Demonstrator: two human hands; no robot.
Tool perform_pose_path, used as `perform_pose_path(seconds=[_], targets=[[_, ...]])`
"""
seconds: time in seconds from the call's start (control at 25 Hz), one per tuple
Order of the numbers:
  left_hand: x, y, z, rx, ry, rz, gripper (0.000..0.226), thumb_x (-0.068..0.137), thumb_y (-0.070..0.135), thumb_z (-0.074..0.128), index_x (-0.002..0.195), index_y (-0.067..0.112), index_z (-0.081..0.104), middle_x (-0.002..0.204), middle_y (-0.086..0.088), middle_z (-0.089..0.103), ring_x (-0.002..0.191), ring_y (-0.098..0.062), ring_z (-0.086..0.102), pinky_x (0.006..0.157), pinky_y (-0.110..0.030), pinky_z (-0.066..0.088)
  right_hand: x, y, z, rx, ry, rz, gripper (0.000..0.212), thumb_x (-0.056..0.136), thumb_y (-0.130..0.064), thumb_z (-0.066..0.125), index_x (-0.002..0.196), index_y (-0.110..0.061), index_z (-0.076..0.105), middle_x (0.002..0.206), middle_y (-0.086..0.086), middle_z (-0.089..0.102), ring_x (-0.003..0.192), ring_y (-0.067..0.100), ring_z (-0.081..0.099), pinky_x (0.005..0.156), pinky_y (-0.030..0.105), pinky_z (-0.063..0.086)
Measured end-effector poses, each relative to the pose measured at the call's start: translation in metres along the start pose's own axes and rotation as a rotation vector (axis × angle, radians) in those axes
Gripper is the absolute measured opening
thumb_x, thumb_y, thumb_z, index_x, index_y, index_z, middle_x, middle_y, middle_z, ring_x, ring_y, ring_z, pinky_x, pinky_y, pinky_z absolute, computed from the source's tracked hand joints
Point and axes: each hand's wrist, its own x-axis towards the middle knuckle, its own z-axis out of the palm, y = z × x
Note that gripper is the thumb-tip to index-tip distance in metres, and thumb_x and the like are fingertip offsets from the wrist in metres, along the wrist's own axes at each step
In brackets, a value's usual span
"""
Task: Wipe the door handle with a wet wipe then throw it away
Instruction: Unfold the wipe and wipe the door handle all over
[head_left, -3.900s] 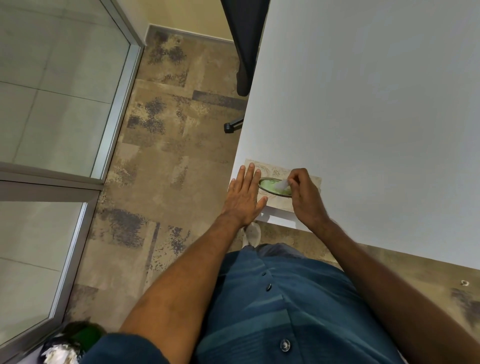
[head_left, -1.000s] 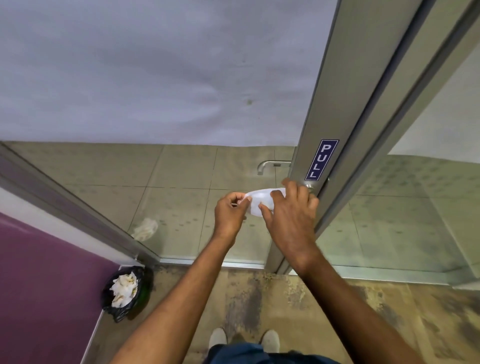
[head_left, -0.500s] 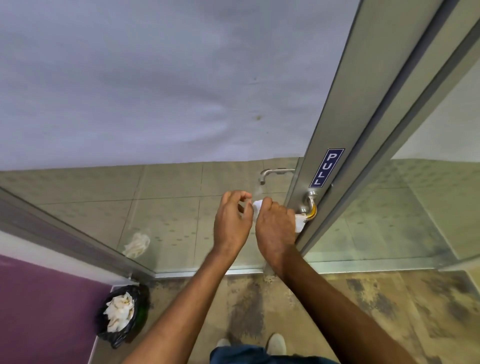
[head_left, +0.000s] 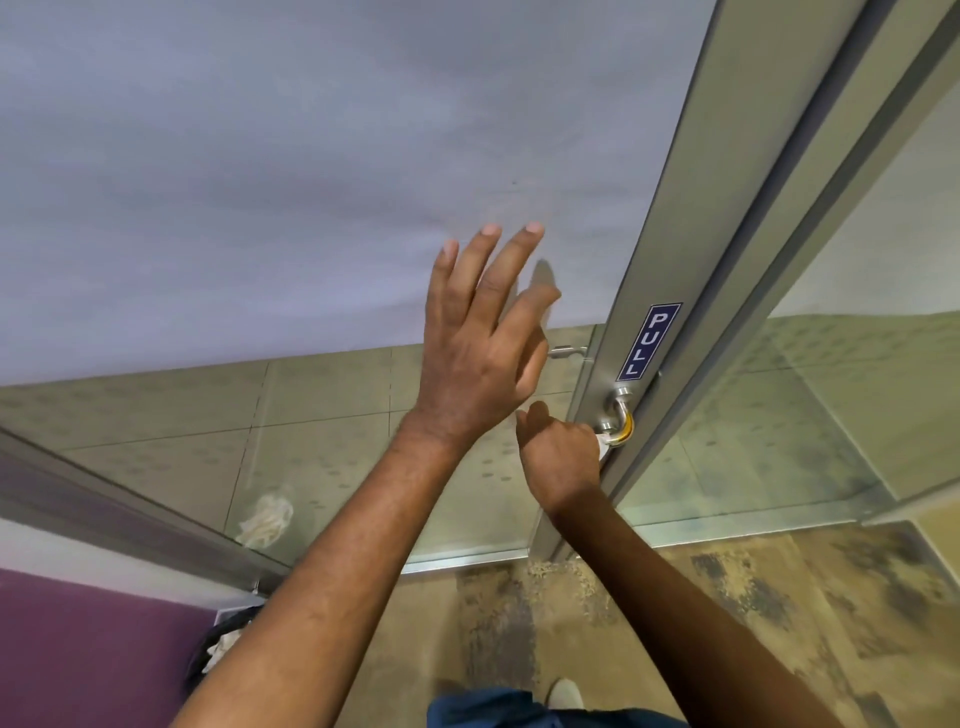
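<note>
Right hand grips wipe on handle, axis seemingly horizontal.

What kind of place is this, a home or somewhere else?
Probably an office or commercial building: a metal-framed glass door with a PULL sign, frosted glass partitions, and patterned carpet.

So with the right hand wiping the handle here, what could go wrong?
The right hand covers most of the wipe, so the handle's curved top may go unwiped. The left hand is raised with fingers spread, not steadying the door, which might swing.
</note>
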Motion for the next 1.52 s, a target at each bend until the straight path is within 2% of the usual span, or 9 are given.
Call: perform_pose_path(seconds=[0.2,0.28,0.44,0.72,0.88,1.0,1.24,1.44,1.52], targets=[[0.019,-0.021,0.012,0.069,0.012,0.035,0.038,0.084,0.003,0.069,0.121,0.012,0.067,0.16,-0.023,0.05,0.153,-0.041,0.029,0.133,-0.053,0.012,-0.023,0.013,0.024,-0.014,0.215,-0.024,0.027,0.109,-0.029,0.047,0.126,-0.012,0.06,0.092,0.006,0.065,0.08,0.024,0.059,0.076,0.04,0.046],[0.019,-0.028,0.018,0.119,0.02,0.058,0.047,0.087,0.007,0.069,0.133,0.013,0.063,0.163,-0.02,0.047,0.158,-0.037,0.021,0.135,-0.048,0.005,-0.02,0.015,0.029,-0.098,0.262,-0.04,0.019,0.107,-0.025,0.052,0.118,-0.012,0.06,0.084,0.005,0.06,0.071,0.023,0.055,0.071,0.039,0.045],[0.016,-0.039,0.034,0.245,0.078,0.085,0.061,0.103,0.024,0.063,0.159,0.016,0.041,0.167,-0.009,0.033,0.167,-0.022,-0.005,0.136,-0.044,-0.002,-0.007,0.01,0.019,-0.156,0.17,-0.016,0.028,0.107,-0.038,0.049,0.094,-0.015,0.057,0.058,0.001,0.059,0.048,0.019,0.055,0.057,0.034,0.042],[0.012,-0.046,0.049,0.357,0.166,0.091,0.067,0.108,0.034,0.06,0.166,0.019,0.03,0.172,-0.005,0.021,0.167,-0.023,-0.003,0.136,-0.045,-0.001,0.005,0.005,0.01,-0.071,0.178,0.032,0.044,0.106,-0.046,0.047,0.077,-0.019,0.065,0.046,-0.007,0.048,0.036,0.014,0.045,0.044,0.021,0.02],[0.009,-0.047,0.052,0.377,0.165,0.083,0.065,0.108,0.034,0.059,0.165,0.019,0.031,0.171,-0.005,0.021,0.167,-0.024,-0.004,0.136,-0.046,-0.002,-0.01,0.019,0.028,-0.061,0.437,-0.12,0.029,0.106,-0.034,0.058,0.095,-0.011,0.072,0.059,0.002,0.058,0.049,0.018,0.052,0.052,0.03,0.043],[0.012,-0.045,0.05,0.38,0.179,0.086,0.063,0.108,0.033,0.059,0.164,0.019,0.034,0.171,-0.005,0.022,0.167,-0.023,-0.003,0.136,-0.046,-0.001,-0.02,0.021,0.032,0.018,0.417,-0.138,0.028,0.105,-0.029,0.058,0.119,-0.008,0.069,0.083,0.006,0.07,0.069,0.021,0.064,0.068,0.035,0.052],[0.012,-0.045,0.051,0.37,0.19,0.082,0.059,0.108,0.033,0.057,0.162,0.02,0.038,0.17,-0.004,0.025,0.167,-0.023,-0.001,0.136,-0.046,-0.001,-0.006,0.013,0.016,-0.093,0.408,-0.108,0.023,0.1,-0.029,0.067,0.086,-0.011,0.068,0.051,-0.002,0.05,0.045,0.011,0.032,0.054,0.025,0.027],[0.013,-0.045,0.05,0.359,0.167,0.076,0.062,0.107,0.032,0.058,0.164,0.019,0.035,0.171,-0.005,0.023,0.167,-0.023,-0.003,0.136,-0.046,-0.002,0.012,0.009,0.008,-0.032,0.047,-0.08,0.031,0.11,-0.029,0.039,0.095,-0.014,0.063,0.065,0.0,0.055,0.055,0.018,0.058,0.056,0.026,0.036],[0.012,-0.045,0.05,0.359,0.161,0.079,0.063,0.107,0.032,0.058,0.164,0.019,0.035,0.17,-0.005,0.024,0.167,-0.023,-0.003,0.136,-0.047,-0.002,0.004,0.011,0.008,-0.082,0.208,-0.104,0.034,0.109,-0.034,0.047,0.089,-0.014,0.066,0.056,-0.002,0.051,0.046,0.014,0.051,0.051,0.023,0.035]])
